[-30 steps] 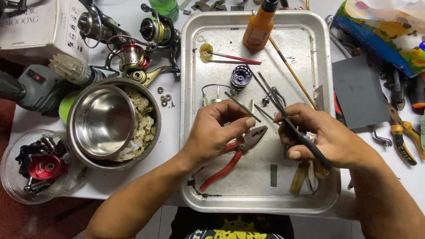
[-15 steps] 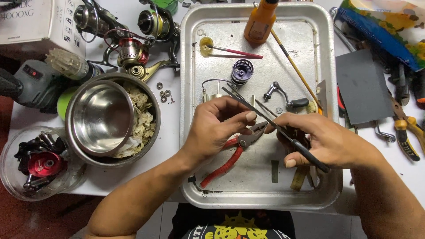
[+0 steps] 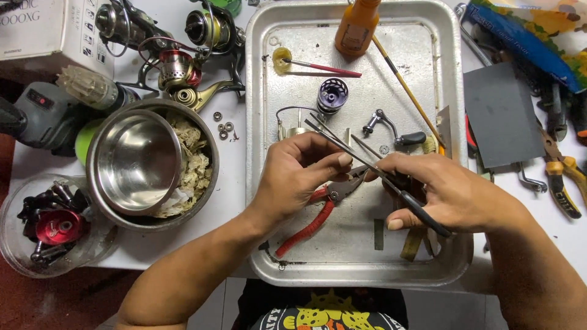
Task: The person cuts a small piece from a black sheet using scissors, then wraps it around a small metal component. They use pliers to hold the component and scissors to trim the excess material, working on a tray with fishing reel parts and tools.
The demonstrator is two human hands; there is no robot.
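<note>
Holding as before, left hand [image 3: 293,177] pinching small part, right hand [image 3: 440,195] clamped on tweezers [image 3: 367,162], tray [image 3: 269,91] unchanged

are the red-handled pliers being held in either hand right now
No, the red-handled pliers lie on the metal tray under the left hand, while the right hand holds a thin black tool.

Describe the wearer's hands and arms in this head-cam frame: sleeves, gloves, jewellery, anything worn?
Both are bare: the left hand and right hand wear no gloves, and no rings, watch or wristbands show. Both forearms are uncovered to the frame edge, with no sleeves in view. Fingernails are short and unpainted. At the bottom edge a dark shirt with a yellow spotted print shows.
</note>
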